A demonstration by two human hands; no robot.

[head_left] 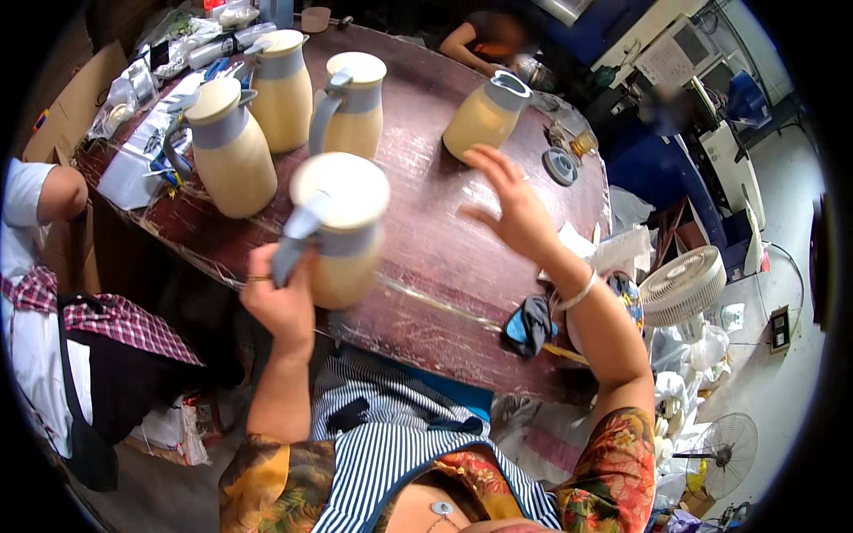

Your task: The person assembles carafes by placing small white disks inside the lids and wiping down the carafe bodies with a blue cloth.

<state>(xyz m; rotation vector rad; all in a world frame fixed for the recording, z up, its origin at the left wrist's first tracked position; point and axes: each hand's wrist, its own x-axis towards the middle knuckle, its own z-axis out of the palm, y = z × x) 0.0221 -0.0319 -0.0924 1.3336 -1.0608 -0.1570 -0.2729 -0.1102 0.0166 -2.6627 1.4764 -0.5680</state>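
Note:
My left hand (286, 289) is wrapped round the grey handle of a cream thermos jug (346, 266) with a grey collar and a cream lid. The jug is over the near edge of the dark red table and slightly blurred. With fingers spread and nothing in them, my right hand (508, 197) hovers over the table's right half. Just beyond its fingertips stands a yellowish jug (484, 115) with no lid on its grey-rimmed mouth. A round grey lid-like part (561, 166) lies to its right.
Three more lidded jugs, a left one (233, 164), a back one (283, 89) and a middle one (353, 115), stand far left. Plastic bags and packages (169, 53) crowd behind them. A person (498, 40) sits opposite; another (53, 302) stands left. A white fan (682, 284) stands right.

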